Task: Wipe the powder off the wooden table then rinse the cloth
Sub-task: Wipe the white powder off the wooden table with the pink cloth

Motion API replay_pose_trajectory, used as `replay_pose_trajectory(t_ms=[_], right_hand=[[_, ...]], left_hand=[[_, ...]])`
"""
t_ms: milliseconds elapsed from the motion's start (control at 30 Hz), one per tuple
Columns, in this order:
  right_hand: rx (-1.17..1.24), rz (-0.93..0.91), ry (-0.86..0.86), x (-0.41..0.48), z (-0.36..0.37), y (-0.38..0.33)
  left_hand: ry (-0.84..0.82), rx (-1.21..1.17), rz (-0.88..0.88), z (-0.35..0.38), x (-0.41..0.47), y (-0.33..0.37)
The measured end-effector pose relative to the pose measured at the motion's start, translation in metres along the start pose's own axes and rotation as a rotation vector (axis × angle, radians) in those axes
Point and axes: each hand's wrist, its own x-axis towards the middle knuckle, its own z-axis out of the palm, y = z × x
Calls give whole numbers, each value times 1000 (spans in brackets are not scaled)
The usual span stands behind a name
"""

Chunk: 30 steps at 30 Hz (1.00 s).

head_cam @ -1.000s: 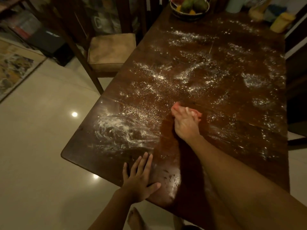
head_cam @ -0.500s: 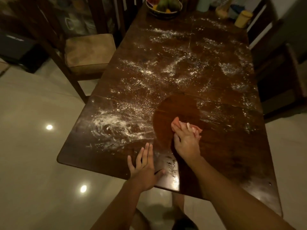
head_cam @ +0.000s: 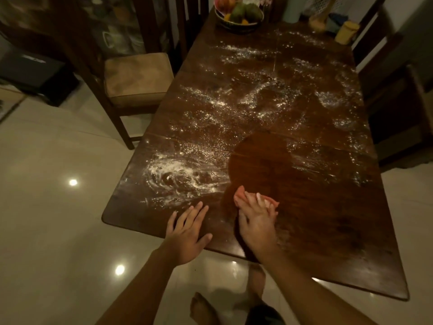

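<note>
fingers (head_cam: 259, 202) pressing cloth (head_cam: 240, 195) beneath, table (head_cam: 328, 219)

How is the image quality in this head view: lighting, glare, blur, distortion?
Head view: dim, warm light; far corners and chairs fall into shadow. Bright ceiling-light reflections glare on the tiled floor. Wide-angle bending curves the wooden table edges. The right hand on the pink cloth is slightly soft; the left hand and powder read clearly.
</note>
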Motion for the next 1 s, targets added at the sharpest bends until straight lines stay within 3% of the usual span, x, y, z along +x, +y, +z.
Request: replay_pose_trajectory(t_ms=[33,100,200,233,333,367,433,500,567,633,700,733,800,900,967,1000], right_hand=[[-10,-34,6,-1,10,-17],[-65,-286,-98,-4,21,-30],[-142,-522,-202,6,5,-6],[-169,-494,-187,14,1,5],[-77,-85,-64,37,-4,15],[-65,-24,-28,39,-2,8],[-90,-162,-48,33,5,-1],[-123,-484,-200,22,1,12],[-159,-645,-310,28,-16,35],[-165,-527,-242,48,-20,45],[-83,-204,-116,61,-16,33],[-49,-135,-61,64,-11,22],[-43,-265,-65,55,0,12],[-121,-674,-251,45,-15,38],[-161,-724,-280,63,-27,59],[-156,-647,-254,75,-30,64]], left_hand=[[2,11,-6,1,1,0],[-8,14,-14,2,1,1],[-12,6,-27,0,0,0],[-7,-4,-27,-1,0,1],[-5,-16,-20,-2,0,1],[-13,-21,-19,-2,0,0],[-20,-18,-15,0,0,-3],[-17,-12,-13,3,1,-4],[-8,-13,-16,3,2,-4],[-22,-14,-22,1,2,-3],[-40,-5,-29,-1,2,-2],[-35,4,-38,-2,2,-1],[-38,14,-64,-2,2,1],[-42,1,-89,-2,2,2],[-37,-12,-90,-2,1,2],[-46,-11,-93,-2,1,2]])
